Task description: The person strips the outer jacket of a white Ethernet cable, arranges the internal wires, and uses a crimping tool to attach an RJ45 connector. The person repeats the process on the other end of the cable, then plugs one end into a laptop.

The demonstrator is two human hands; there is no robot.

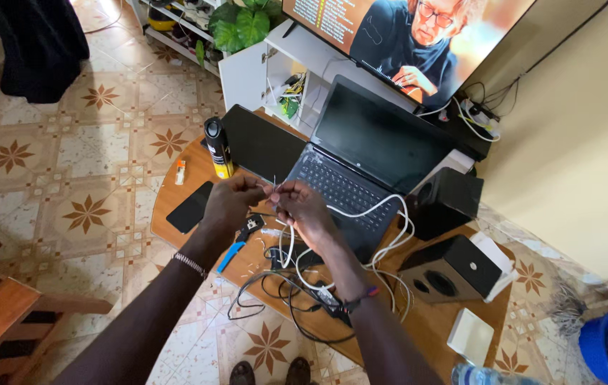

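While both hands meet above the middle of the brown wooden counter (pixel 176 187), the left hand (pixel 231 203) and the right hand (pixel 302 207) each pinch, with fingers nearly closed, the thin bare strands at the end of a white round cable (pixel 382 235). The cable hangs from the right hand and curls over the counter's right half, near an open black laptop (pixel 361 160). It seems the strands are being separated or twisted; the next move would need a fine, steady grip on single strands. Below the hands lie a blue-handled tool (pixel 231 255) and a tangle of black cables (pixel 282 296). At the counter's left edge lies a black phone (pixel 191 207), behind it a black-and-yellow spray can (pixel 218 148). Two black box speakers (pixel 448 269) sit at the right side.
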